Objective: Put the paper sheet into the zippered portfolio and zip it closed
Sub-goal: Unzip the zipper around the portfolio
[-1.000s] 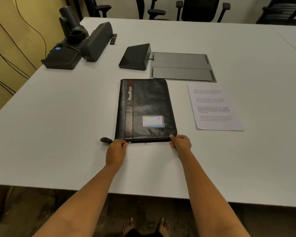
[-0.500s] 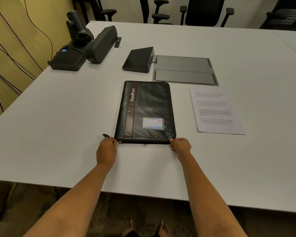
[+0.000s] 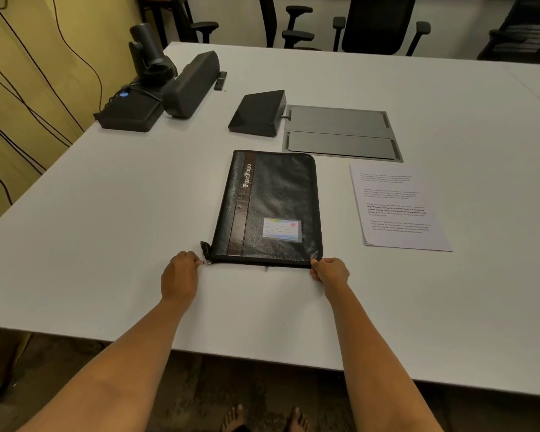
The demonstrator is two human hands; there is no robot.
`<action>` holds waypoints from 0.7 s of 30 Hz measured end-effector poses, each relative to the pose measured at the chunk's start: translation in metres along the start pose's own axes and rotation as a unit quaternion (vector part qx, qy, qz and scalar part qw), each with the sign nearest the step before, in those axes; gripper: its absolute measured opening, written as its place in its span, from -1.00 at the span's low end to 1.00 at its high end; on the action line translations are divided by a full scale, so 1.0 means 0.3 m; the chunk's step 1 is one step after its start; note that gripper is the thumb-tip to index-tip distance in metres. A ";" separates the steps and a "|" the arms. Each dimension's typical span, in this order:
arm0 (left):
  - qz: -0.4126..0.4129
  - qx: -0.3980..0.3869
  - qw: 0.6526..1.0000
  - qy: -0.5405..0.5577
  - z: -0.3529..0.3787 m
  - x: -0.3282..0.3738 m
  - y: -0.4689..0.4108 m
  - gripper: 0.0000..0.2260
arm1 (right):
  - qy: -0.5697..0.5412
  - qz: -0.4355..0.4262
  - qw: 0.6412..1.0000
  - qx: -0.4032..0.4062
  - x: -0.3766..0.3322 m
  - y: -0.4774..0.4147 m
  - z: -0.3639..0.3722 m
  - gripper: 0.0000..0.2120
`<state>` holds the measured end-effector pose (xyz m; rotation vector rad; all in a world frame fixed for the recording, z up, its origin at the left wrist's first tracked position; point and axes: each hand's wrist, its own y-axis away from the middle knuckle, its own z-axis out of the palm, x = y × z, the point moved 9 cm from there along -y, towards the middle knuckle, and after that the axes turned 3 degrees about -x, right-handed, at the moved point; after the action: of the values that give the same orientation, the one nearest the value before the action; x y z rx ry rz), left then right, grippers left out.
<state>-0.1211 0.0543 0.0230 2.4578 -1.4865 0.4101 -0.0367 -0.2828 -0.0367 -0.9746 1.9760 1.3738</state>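
1. On the white table (image 3: 106, 244) a black portfolio (image 3: 272, 210) lies flat and shut, right in front of the person.
2. The paper sheet (image 3: 399, 207) lies flat on the table just to the right of the portfolio, not touching it. It is not inside yet.
3. The left hand (image 3: 180, 277) is at the near left corner. Its fingers are pinched tight on something small and shiny, most likely the zipper pull (image 3: 207, 262). I think this is to pull the zipper open.
4. The right hand (image 3: 329, 272) is at the near right corner. Its fingers are curled and press on that corner, but I cannot tell if they grip it. This likely keeps the portfolio from sliding.
5. A small black tab (image 3: 205, 246) sticks out by the left corner.
6. A moment ago the left hand lay over the corner, closer in. Now it sits a bit more to the left, off the edge. The right hand has stayed at its corner, and the paper has not moved.
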 end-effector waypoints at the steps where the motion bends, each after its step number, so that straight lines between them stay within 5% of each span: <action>1: -0.003 0.001 1.000 0.000 -0.002 -0.006 -0.004 -0.82 | -0.003 0.003 1.000 0.000 0.004 -0.001 0.004 -0.78; 11: -0.104 -0.023 0.991 0.080 0.026 -0.035 -0.039 -0.80 | -0.006 0.001 1.000 0.015 0.019 -0.011 0.014 -0.88; 21: 0.061 -0.019 0.996 0.056 0.034 0.126 -0.086 -0.66 | 0.037 -0.026 0.999 0.028 -0.023 -0.009 0.016 -0.69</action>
<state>-0.0802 0.0314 0.0256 2.2833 -1.5871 0.5275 -0.0302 -0.2770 -0.0346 -1.0581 2.0169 1.2647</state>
